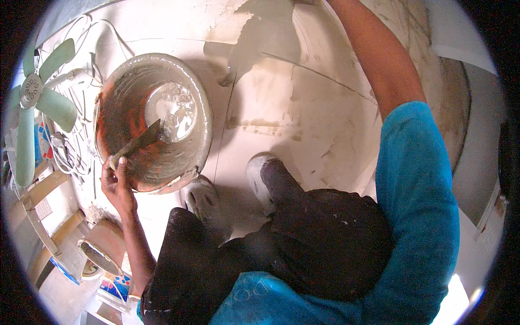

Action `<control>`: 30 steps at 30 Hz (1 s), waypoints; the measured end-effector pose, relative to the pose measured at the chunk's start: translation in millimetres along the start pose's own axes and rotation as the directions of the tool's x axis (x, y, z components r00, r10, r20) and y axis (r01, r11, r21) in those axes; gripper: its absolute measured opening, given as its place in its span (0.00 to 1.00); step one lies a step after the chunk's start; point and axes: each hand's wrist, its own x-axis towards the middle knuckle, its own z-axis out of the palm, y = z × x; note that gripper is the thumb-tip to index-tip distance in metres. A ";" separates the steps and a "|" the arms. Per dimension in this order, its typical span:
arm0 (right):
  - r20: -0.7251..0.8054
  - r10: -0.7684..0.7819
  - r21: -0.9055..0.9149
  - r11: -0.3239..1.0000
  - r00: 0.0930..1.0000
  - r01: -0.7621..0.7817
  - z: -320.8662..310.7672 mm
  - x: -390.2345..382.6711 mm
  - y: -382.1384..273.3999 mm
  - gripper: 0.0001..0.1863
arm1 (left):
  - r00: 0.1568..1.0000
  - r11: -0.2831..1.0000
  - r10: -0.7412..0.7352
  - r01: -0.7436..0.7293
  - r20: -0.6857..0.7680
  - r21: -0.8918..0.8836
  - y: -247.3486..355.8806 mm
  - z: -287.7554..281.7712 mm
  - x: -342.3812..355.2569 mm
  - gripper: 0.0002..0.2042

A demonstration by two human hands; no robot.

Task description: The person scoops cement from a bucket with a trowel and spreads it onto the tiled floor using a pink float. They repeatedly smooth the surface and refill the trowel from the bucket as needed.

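The left hand (117,184) is at the near left rim of the tub (157,56). Its fingers are closed about the handle of the trowel (142,140), thumb extended along it. The right hand lies beyond the far edge of the view; only the forearm (382,65) and the blue sleeve (417,157) show. Its grip, and anything it may hold, cannot be determined.

The trowel is located over the tub, inside the outline of the rim. Long axis: diagonal, from the handle at near left to the tip at far right. The tip is directed at the pale wet mix (181,116), which lies in the far right part of the tub. In this view the tip meets the near left margin of the mix; whether it touches the surface or is held above it cannot be established from a single angle.

Governing relation: tip to mix. The mix lies far and right of the left hand, approximately in line with the blade, so the present alignment appears to need little turning of the wrist. The left hand is the nearer; the right forearm extends well apart, over the far right floor (325,130).
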 end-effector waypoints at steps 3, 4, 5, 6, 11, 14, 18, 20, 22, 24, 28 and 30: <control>0.148 -0.145 -0.057 0.986 0.978 0.154 -10.1 -26.1 -20.8 0.13 | 1.000 0.999 0.015 -0.015 -0.004 -0.037 -4.5 0.4 2.6 0.16; 0.142 -0.187 -0.072 0.977 0.972 0.199 -10.6 -33.5 -20.9 0.12 | 1.000 0.998 0.024 -0.024 0.000 -0.050 -5.2 1.5 3.6 0.16; 0.141 -0.227 -0.080 0.968 0.964 0.240 -7.6 -45.4 -22.3 0.12 | 1.000 1.000 0.014 -0.013 0.013 -0.018 -3.2 0.4 2.2 0.16; 0.140 -0.267 -0.088 0.956 0.954 0.280 -6.4 -56.9 -24.0 0.12 | 1.000 1.000 0.026 -0.026 0.012 -0.017 -2.9 0.0 2.2 0.16; 0.199 -0.247 -0.002 0.968 0.948 0.253 -11.3 -101.5 -23.1 0.09 | 0.999 0.998 0.041 -0.040 0.021 -0.049 -0.4 5.2 3.7 0.16; 0.225 -0.199 0.013 0.979 0.954 0.201 -7.8 -121.7 -29.6 0.10 | 1.000 0.999 -0.014 0.015 0.021 -0.047 -2.2 -0.4 2.2 0.15; 0.232 -0.082 0.019 0.997 0.969 0.080 -12.4 -150.6 -37.2 0.11 | 1.000 0.994 0.030 -0.029 0.002 -0.102 -4.9 3.8 2.8 0.14; 0.169 -0.010 0.009 1.000 0.986 0.009 -14.2 -158.7 -25.7 0.12 | 1.000 0.994 0.019 -0.017 0.018 -0.108 -4.9 4.8 4.1 0.15; 0.028 0.050 0.019 0.999 0.998 -0.051 -3.8 -154.9 -2.8 0.13 | 1.000 0.998 0.004 -0.002 0.027 -0.062 0.0 1.1 2.6 0.15; 0.053 0.227 0.017 0.973 0.972 -0.229 -26.4 -144.0 -6.8 0.15 | 1.000 0.999 -0.002 0.003 0.027 -0.041 3.4 1.4 1.7 0.15; -0.103 0.316 0.024 0.949 0.943 -0.315 3.2 -103.6 30.5 0.17 | 0.999 0.998 0.034 -0.033 0.028 -0.048 0.0 4.1 2.5 0.15; -0.028 0.319 0.044 0.947 0.947 -0.318 -6.2 -96.5 16.6 0.17 | 0.999 0.997 0.026 -0.024 0.028 -0.073 -5.6 0.7 2.8 0.16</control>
